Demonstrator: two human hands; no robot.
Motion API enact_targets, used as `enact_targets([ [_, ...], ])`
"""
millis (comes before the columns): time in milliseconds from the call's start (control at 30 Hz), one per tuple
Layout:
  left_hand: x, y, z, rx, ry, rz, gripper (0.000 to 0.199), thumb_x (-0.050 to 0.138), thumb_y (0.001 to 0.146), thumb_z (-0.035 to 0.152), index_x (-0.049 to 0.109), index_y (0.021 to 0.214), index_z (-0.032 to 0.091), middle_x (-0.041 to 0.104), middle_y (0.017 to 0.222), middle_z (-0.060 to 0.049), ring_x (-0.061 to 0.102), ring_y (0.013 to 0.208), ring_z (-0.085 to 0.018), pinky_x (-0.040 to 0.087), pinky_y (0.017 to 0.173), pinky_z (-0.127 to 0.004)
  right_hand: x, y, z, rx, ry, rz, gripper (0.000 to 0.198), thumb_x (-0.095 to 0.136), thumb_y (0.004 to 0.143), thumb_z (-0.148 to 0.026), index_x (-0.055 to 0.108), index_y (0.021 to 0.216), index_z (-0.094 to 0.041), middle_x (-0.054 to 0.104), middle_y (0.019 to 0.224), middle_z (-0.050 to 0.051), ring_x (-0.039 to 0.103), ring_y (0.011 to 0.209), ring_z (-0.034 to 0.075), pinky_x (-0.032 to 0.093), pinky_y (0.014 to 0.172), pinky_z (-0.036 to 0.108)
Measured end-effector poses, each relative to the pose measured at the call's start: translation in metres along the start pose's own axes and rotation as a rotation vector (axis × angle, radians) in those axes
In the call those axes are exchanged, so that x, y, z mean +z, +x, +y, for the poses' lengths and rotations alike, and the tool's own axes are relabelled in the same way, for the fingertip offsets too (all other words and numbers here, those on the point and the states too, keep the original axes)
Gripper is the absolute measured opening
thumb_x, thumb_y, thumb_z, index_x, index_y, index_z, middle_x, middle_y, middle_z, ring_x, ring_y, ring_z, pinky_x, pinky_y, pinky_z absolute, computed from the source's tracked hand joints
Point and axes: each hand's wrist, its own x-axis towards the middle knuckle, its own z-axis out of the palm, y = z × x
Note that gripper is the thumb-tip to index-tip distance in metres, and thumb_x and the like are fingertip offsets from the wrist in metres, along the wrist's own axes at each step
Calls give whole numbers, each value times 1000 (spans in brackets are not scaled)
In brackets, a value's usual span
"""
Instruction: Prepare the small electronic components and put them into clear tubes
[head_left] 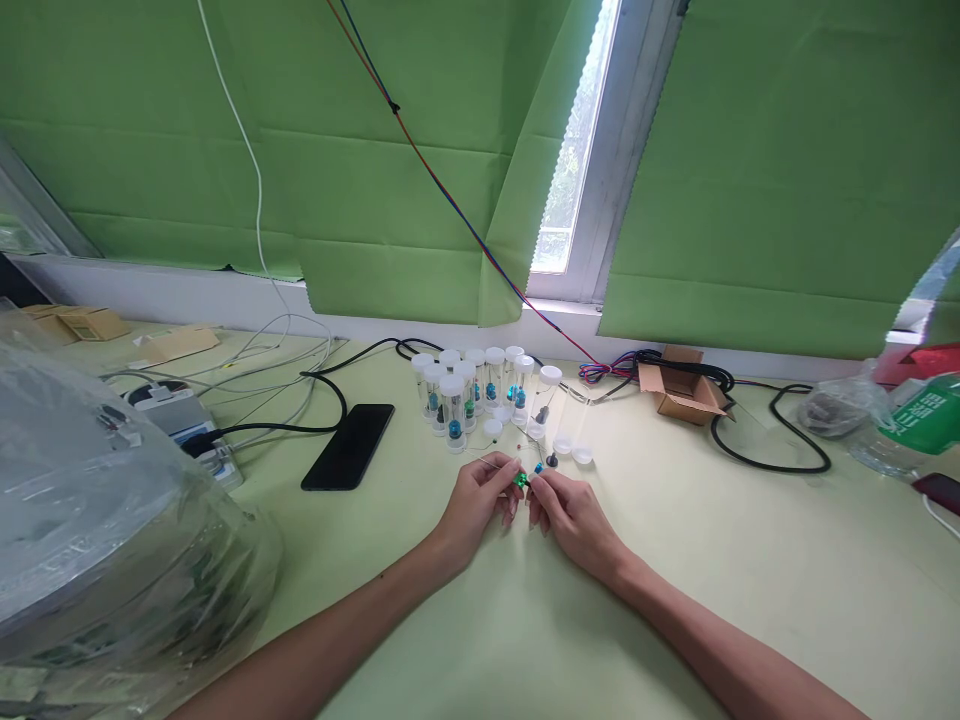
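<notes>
My left hand [480, 500] is closed in a pinch on a small green part [520, 480], too small to name more exactly. Close beside it, my right hand [568, 505] pinches something dark and tiny against the green part's right side; I cannot make out what it is. A small blue piece [538, 468] shows just beyond the right fingertips. Behind the hands stand several clear tubes with white caps [454, 410], with blue, green or dark pieces inside. A small dark piece [553, 460] and a loose white cap [583, 456] lie past my right hand.
Left of the tubes lies a black phone [348, 447], near a power strip [210, 450] with cables. Plastic wrapping [135, 540] bulges at the left. An open cardboard box [682, 388], black cable [787, 468] and a green-labelled bottle [915, 420] are at the right.
</notes>
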Motion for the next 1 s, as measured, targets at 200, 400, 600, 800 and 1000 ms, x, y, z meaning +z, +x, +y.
enact_targets([
  [200,1,0,1,6,-13,13,31,65,79,46,60,74,15,55,57,1,48,47,-9,39,41,-20,1,0,1,43,83,35,30,43,95,-48,53,89,-20,60,62,-1,49,47,12,40,49,24],
  [400,2,0,0,18,-15,28,31,64,80,45,60,74,15,54,59,1,47,45,-8,39,39,-20,2,0,0,8,33,23,25,54,91,-44,51,96,-19,61,64,-1,50,53,12,37,49,23],
  [600,0,0,-1,15,-6,12,33,59,84,46,60,76,14,54,58,0,49,48,-10,39,40,-20,1,1,2,18,51,3,22,50,93,-41,53,94,-19,61,66,0,51,53,12,40,51,24],
  [800,-1,0,-2,1,6,8,34,57,85,47,60,79,15,53,57,1,47,47,-9,38,41,-18,0,0,-2,11,36,-10,26,45,95,-39,54,80,-19,59,64,0,50,52,12,40,53,24],
  [1000,0,0,-2,-7,21,17,35,57,84,49,60,79,15,53,58,0,48,48,-9,38,40,-18,0,0,1,-9,-12,2,35,41,97,-39,55,73,-19,58,61,0,48,49,11,39,51,24],
])
